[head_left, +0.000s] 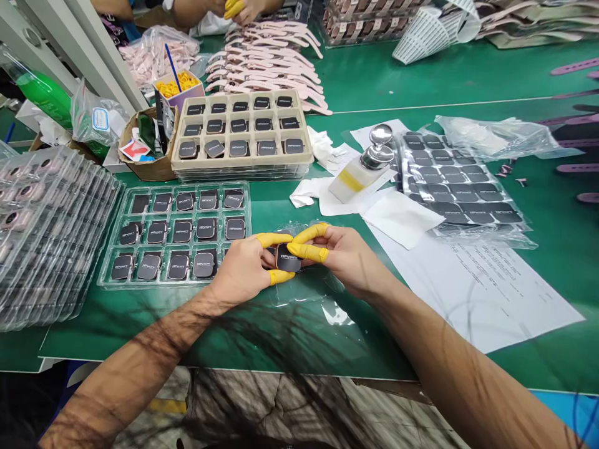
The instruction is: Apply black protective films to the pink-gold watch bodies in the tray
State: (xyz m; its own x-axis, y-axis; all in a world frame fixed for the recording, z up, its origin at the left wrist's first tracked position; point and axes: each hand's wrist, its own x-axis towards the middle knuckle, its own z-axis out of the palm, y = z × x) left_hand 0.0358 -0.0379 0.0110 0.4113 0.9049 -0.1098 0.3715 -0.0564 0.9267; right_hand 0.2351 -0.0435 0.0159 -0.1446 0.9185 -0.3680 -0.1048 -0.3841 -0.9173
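Between my hands is a black square watch face [288, 257] with pale lettering and a thin coppery edge. My left hand [248, 262], with yellow finger cots on thumb and finger, grips it from the left. Yellow-covered fingertips of my right hand [327, 246] pinch its upper right edge. Clear film [322, 305] lies on the green table under the hands. Just left, a clear tray [175, 285] holds rows of similar black watch faces. Behind it, a beige tray [243, 163] on a stack holds more of them.
Stacked clear trays [51, 249] stand at the left. A pump bottle [360, 174], white wipes [402, 218], a printed sheet [486, 299] and bagged black labels [453, 181] lie to the right. Pink straps [271, 62] and another person's hands [238, 9] are at the back.
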